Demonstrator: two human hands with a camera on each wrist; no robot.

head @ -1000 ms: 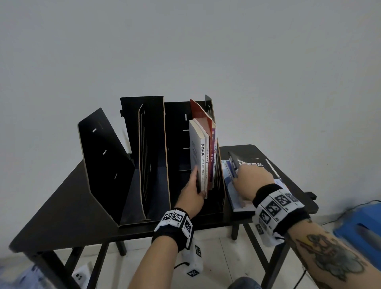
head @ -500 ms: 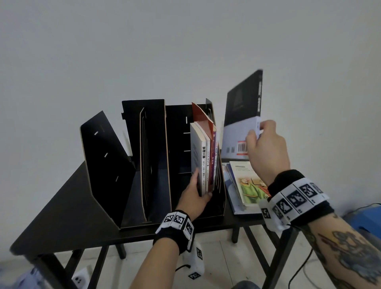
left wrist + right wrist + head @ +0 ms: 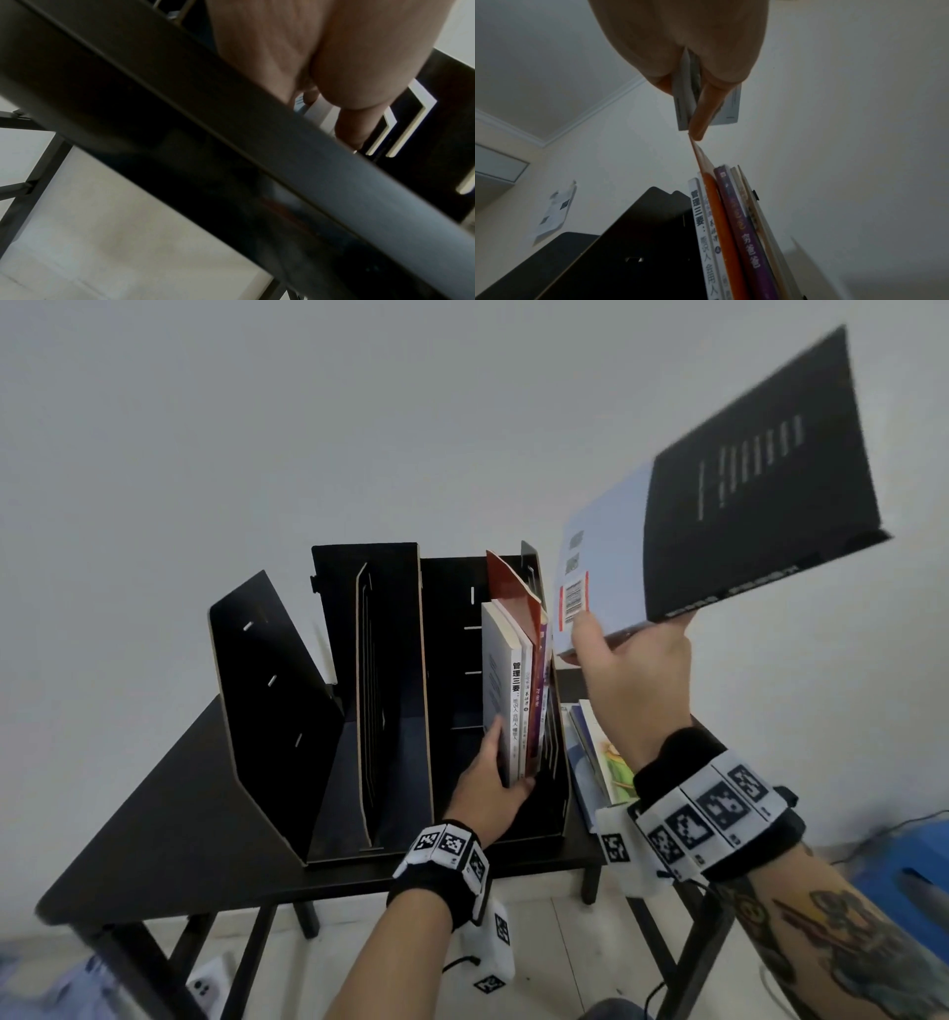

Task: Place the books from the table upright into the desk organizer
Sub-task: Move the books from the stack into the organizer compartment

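A black desk organizer (image 3: 267, 711) with several slots stands on the black table (image 3: 169, 824). Its right slot holds several upright books (image 3: 516, 701), also seen in the right wrist view as upright books (image 3: 721, 233). My left hand (image 3: 500, 765) grips their lower front edge, thumb along the white book's side; the left hand (image 3: 321, 60) fills the left wrist view. My right hand (image 3: 616, 649) pinches the lower corner of a black and pale blue book (image 3: 744, 505), raised and tilted above and right of the organizer. The right hand (image 3: 693, 87) clamps that book (image 3: 684, 107) between thumb and fingers.
A small stack of flat books (image 3: 598, 752) lies on the table right of the organizer, partly hidden by my right wrist. A blue stool (image 3: 904, 870) stands at the lower right. A white power strip (image 3: 205, 988) lies on the floor under the table.
My right hand has lifted the black and pale blue book off the flat stack and raised it higher and to the right, tilting it. The left hand stays on the upright books.
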